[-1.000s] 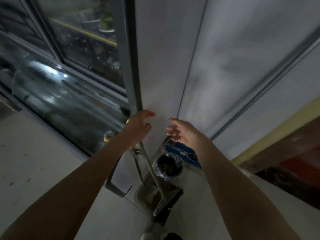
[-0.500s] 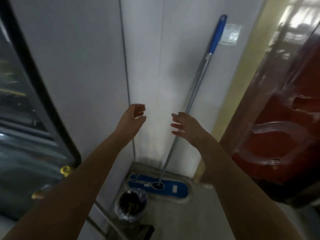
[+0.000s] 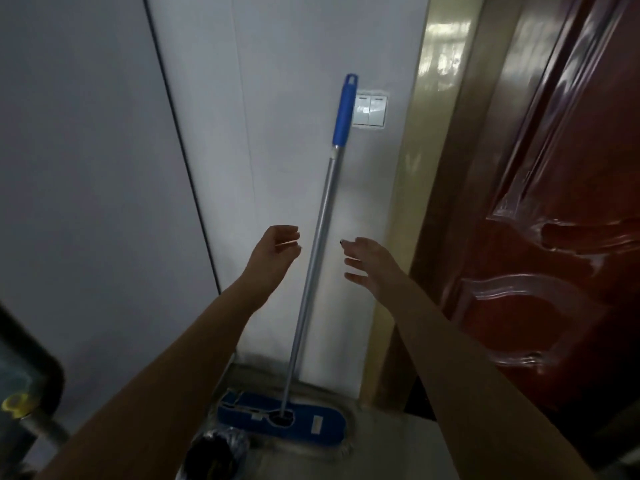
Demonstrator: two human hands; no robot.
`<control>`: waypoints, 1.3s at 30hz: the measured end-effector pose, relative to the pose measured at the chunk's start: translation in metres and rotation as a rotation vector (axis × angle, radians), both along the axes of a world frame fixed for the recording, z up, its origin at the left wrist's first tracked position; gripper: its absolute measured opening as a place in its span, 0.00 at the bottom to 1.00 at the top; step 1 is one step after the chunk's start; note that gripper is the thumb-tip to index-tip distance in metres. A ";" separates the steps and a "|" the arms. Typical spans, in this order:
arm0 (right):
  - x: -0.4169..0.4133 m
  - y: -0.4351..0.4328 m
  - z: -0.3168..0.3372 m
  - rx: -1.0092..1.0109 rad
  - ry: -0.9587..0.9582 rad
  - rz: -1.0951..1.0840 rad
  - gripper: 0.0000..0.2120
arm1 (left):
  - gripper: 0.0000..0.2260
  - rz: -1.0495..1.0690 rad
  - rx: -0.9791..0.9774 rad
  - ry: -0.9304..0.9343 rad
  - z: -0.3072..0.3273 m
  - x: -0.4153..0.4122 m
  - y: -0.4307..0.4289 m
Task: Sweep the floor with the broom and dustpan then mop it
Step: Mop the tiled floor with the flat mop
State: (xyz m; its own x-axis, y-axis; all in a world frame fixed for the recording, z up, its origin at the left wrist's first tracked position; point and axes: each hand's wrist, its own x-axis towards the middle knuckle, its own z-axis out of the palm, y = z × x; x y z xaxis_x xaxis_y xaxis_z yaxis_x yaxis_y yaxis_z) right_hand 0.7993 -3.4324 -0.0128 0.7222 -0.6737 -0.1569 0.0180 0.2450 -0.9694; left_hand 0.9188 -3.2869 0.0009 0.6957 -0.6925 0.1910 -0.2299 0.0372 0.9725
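Mop (image 3: pixel 313 271) leans against the white wall (image 3: pixel 277 98), in the corner by the door frame (image 3: pixel 412 202). The metal pole runs up and slightly right. The blue grip at its top overlaps the left edge of a double light switch (image 3: pixel 370 107). The flat blue mop head (image 3: pixel 282 419) sits on the floor (image 3: pixel 398 445) at the wall base, long side along the wall.

Left hand (image 3: pixel 277 252) is just left of the pole at mid-height, fingers loosely curled, holding nothing. Right hand (image 3: pixel 369 261) is just right of the pole at about the same height, fingers relaxed and part-extended toward it, also empty. Neither hand touches the pole, which stands in the gap between them.

A small bin with a dark liner (image 3: pixel 214 455) sits on the floor just in front of the mop head's left end. A glossy red-brown door (image 3: pixel 554 202) fills the right side. A yellow part (image 3: pixel 14 405) shows at the lower left edge, too dim to identify.
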 end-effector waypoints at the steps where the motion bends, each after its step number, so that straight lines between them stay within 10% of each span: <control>1: 0.003 -0.009 0.000 0.001 0.003 -0.009 0.29 | 0.13 -0.006 0.020 -0.005 -0.001 0.003 -0.011; 19: 0.169 -0.145 -0.020 -0.081 0.138 -0.065 0.32 | 0.20 -0.033 0.199 0.020 -0.063 0.148 -0.181; 26: 0.220 -0.169 -0.033 -0.278 0.156 -0.058 0.10 | 0.19 -0.099 0.408 -0.108 -0.089 0.185 -0.219; 39: 0.235 -0.160 -0.053 -0.332 0.028 0.063 0.20 | 0.16 -0.157 0.459 -0.055 -0.109 0.171 -0.216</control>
